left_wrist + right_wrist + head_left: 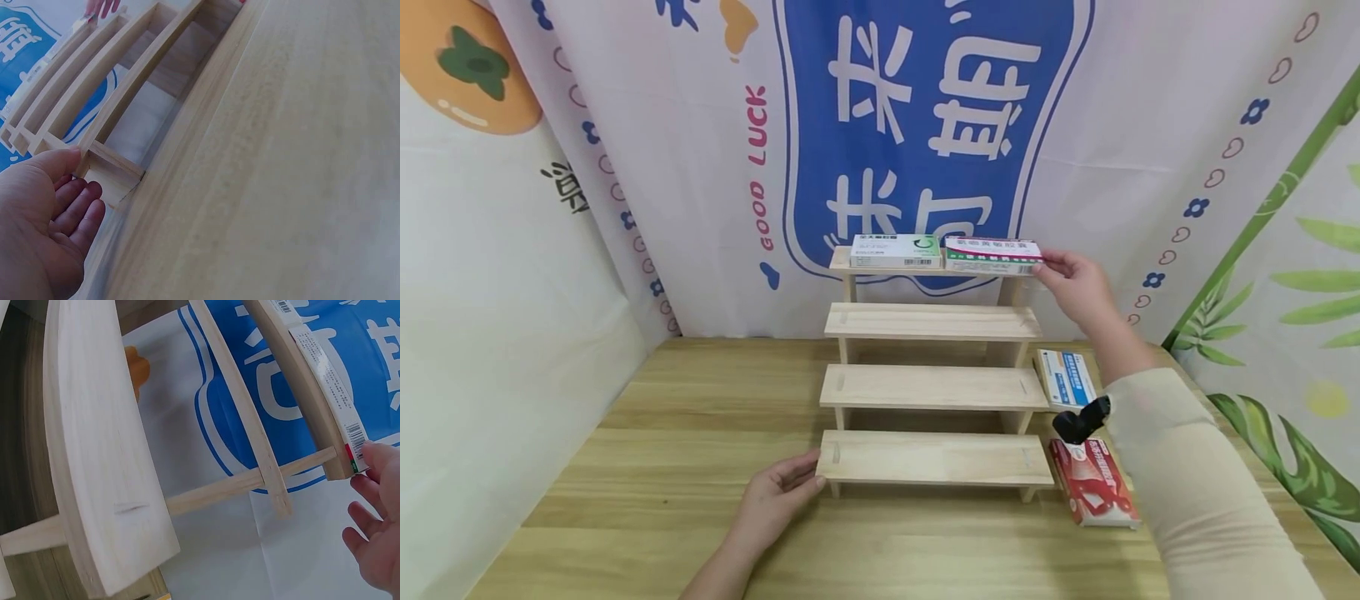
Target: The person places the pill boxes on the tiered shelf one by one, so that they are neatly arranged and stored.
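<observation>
"GOOD LUCK" ran sideways in red on the cloth (1150,125); its panel (917,162) bore "未来可期", also sideways. The pink box (992,256) seemed to read "氨咖黄敏胶囊". The white box (887,251) showed a green C-like mark (922,242) and a barcode (918,262). Lettering on the blue box (1067,379) and red box (1093,479) was too small to read surely.
</observation>
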Demonstrator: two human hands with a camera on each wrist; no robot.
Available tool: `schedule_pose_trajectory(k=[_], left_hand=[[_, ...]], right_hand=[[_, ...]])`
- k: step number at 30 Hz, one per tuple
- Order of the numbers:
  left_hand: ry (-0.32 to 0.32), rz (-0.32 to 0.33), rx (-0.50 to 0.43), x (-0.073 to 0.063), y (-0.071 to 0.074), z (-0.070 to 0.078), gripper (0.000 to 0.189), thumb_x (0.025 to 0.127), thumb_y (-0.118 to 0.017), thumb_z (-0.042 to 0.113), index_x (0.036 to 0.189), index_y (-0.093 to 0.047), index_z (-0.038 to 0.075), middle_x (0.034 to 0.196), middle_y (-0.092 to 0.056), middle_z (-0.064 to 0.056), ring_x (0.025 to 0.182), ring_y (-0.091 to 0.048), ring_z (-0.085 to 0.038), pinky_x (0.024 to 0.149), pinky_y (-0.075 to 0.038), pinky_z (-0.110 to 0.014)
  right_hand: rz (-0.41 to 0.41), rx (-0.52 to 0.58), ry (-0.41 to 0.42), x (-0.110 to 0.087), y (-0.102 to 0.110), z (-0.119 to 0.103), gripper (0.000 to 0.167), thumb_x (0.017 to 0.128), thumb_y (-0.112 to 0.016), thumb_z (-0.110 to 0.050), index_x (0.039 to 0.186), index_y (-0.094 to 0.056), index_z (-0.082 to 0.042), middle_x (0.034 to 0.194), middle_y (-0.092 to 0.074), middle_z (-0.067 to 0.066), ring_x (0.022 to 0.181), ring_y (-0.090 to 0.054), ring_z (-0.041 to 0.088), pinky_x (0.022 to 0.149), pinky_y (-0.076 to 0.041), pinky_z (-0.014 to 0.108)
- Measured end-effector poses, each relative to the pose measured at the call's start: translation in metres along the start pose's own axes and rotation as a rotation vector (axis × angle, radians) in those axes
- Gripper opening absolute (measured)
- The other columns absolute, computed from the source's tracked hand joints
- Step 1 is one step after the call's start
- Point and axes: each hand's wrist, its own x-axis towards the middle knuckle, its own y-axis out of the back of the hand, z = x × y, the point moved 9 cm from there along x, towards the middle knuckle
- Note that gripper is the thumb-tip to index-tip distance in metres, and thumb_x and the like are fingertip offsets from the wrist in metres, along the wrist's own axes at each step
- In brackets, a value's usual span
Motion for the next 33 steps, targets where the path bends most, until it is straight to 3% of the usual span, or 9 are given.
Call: schedule_pose_trajectory(k=[11,19,27,33], left_hand=[[0.005,-0.011,0.006,0.001,-0.004,0.001,0.039,0.086,-0.075,0.014,0.121,-0.065,0.001,0.129,-0.065,-0.017,0.115,-0.065,-0.031,0.094,-0.058,-0.029],[0.009,-0.015,-0.009,0.001,-0.004,0.000,0.040,0.086,-0.074,0.013,0.122,-0.065,-0.001,0.130,-0.064,-0.018,0.116,-0.064,-0.032,0.094,-0.058,-0.030],[0.020,-0.018,-0.005,0.002,-0.003,-0.001,0.040,0.086,-0.074,0.014,0.123,-0.064,-0.001,0.131,-0.063,-0.018,0.118,-0.064,-0.032,0.095,-0.057,-0.030],[0.022,-0.012,-0.004,0.001,-0.001,-0.001,0.042,0.086,-0.075,0.014,0.123,-0.064,0.000,0.131,-0.063,-0.018,0.117,-0.064,-0.032,0.094,-0.057,-0.029]], right_hand=[[0.041,0.025,-0.039,0.004,-0.006,0.002,0.056,0.102,-0.049,-0.039,0.149,-0.039,-0.010,0.150,-0.047,0.014,0.138,-0.046,0.029,0.116,-0.040,0.046],[0.061,0.044,-0.053,-0.002,-0.001,0.004,0.065,0.099,-0.051,-0.046,0.151,-0.035,-0.010,0.155,-0.040,0.012,0.142,-0.040,0.029,0.117,-0.038,0.048],[0.047,0.016,-0.051,-0.018,0.014,0.018,0.075,0.095,-0.048,-0.060,0.153,-0.030,-0.017,0.161,-0.028,0.012,0.147,-0.030,0.034,0.118,-0.033,0.056],[0.021,0.005,-0.007,-0.040,0.023,0.033,0.075,0.097,-0.049,-0.056,0.154,-0.027,-0.013,0.161,-0.025,0.016,0.147,-0.026,0.039,0.120,-0.028,0.058]])
